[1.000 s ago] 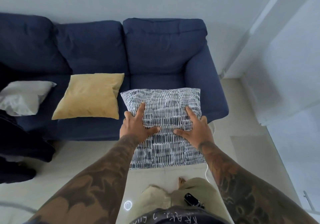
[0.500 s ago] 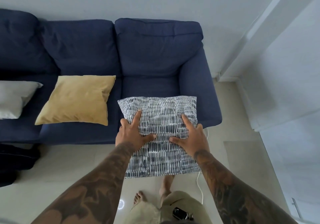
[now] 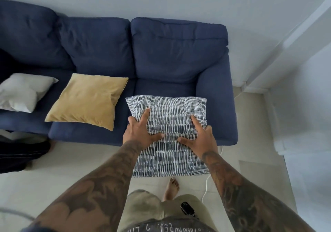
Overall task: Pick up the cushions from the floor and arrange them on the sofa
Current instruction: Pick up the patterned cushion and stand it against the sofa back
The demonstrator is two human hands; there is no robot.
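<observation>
Three cushions are in view; the white cushion and the yellow cushion lie flat on the seat of the blue sofa, side by side with a gap between them, which leaves the right-hand seat free. Both hands carry the patterned cushion; the left hand and right hand clasp its side edges, thumbs spread across the top face and fingers wrapped round the edges, so the soft square stays level rather than sagging. Its far edge overhangs the front of that free seat while the near half hangs above the floor (bare feet show beneath); the spot beside the armrest looks, I judge, like the intended place.
</observation>
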